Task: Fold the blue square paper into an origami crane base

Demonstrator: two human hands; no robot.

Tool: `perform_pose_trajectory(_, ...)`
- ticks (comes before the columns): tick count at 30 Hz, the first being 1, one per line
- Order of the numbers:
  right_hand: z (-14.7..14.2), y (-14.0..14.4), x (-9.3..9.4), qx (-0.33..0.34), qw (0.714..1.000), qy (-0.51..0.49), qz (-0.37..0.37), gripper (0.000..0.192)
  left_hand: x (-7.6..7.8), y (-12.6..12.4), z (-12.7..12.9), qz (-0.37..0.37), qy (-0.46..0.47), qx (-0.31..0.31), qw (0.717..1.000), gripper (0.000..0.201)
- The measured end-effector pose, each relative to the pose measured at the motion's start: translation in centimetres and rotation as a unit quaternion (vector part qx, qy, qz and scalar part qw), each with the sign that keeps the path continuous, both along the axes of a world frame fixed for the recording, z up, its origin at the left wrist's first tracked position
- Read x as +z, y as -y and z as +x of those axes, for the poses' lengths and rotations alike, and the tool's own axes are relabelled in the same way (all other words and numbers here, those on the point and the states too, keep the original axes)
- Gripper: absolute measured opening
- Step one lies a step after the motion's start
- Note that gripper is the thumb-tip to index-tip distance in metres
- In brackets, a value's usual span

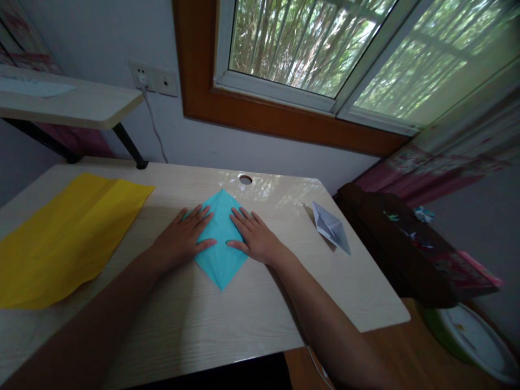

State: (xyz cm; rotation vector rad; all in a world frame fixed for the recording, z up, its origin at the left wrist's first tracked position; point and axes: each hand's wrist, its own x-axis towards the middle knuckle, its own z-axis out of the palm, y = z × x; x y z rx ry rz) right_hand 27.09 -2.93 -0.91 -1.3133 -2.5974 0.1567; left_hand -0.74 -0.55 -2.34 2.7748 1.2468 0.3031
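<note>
Forearms angled inward, left hand (182, 238) and right hand (257, 237) flat (fingers spread, gripping nothing) on the blue folded paper (220, 246).

Turquoise paper (220, 238), yellow sheet (65, 238), seemingly grey-white folded paper (331, 226)

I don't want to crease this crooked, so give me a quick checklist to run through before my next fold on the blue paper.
1. Both hands on the paper: ok. The left hand and right hand lie flat on the blue paper, one on each side.
2. Paper flat on the desk: ok, it lies as a diamond with one point toward you.
3. Edges lined up under the palms: cannot tell, the hands cover them.
4. Room to work: ok. The yellow sheet lies apart to the left, the white folded paper apart to the right.
5. Clear of the cable hole: ok, the top point stops just short of it.
</note>
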Motion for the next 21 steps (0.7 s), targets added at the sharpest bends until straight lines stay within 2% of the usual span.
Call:
perform_pose_trajectory(5,0.3,-0.5,0.5,0.013,0.999,-0.032,-0.005,0.094,0.3,-0.3,0.0,0.002,0.007,0.002,1.000,0.081)
perform_pose_trajectory(8,0.5,-0.7,0.8,0.010,0.999,-0.054,-0.001,0.095,0.7,-0.4,-0.1,0.009,0.018,0.002,1.000,0.078)
perform_pose_trajectory(11,0.7,-0.8,1.0,0.008,0.998,-0.061,0.004,0.085,1.3,-0.5,-0.3,0.014,0.037,-0.007,0.999,0.067)
perform_pose_trajectory(16,1.1,-1.1,1.0,0.019,0.997,-0.076,0.022,0.056,1.8,-0.7,-0.7,0.015,0.074,-0.018,0.997,0.047)
perform_pose_trajectory(21,1.5,-1.3,1.0,0.026,0.996,-0.076,0.030,0.043,2.0,-0.9,-1.1,0.012,0.071,-0.013,0.997,0.050)
